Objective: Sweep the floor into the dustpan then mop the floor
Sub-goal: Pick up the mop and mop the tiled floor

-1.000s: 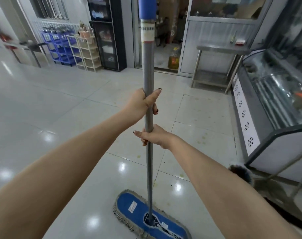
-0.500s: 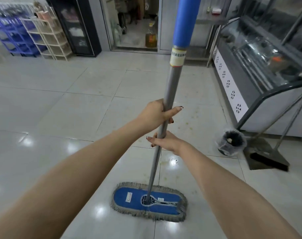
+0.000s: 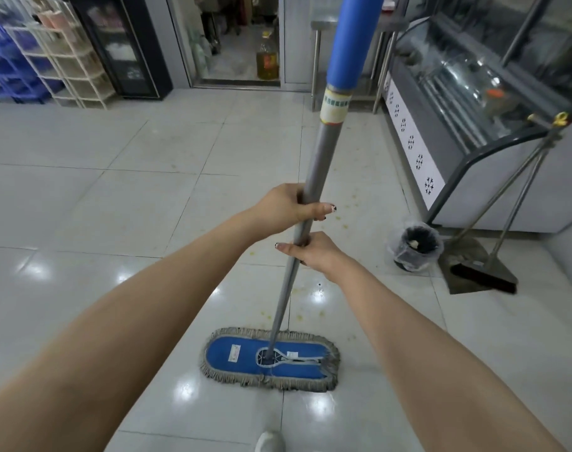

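Glossy pale ceramic floor tiles [image 3: 82, 207] mirroring ceiling lights, matt grey metal mop pole [image 3: 323, 151] with smooth blue plastic grip sleeve [image 3: 351, 40], blue cloth mop pad [image 3: 239, 350] – frayed grey yarn fringe, curved glass display counter [image 3: 473, 83], brushed steel table [image 3: 317, 60]

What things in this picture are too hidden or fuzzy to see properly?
1. Top of the mop pole: cut off by the head view's upper edge.
2. Underside of the mop head: it faces the floor, so any dirt on it is unseen.
3. Print on the pole's label: too small to read.
4. Most of the shoe: cut off by the bottom edge.
5. What lies in the bin: too small to tell.
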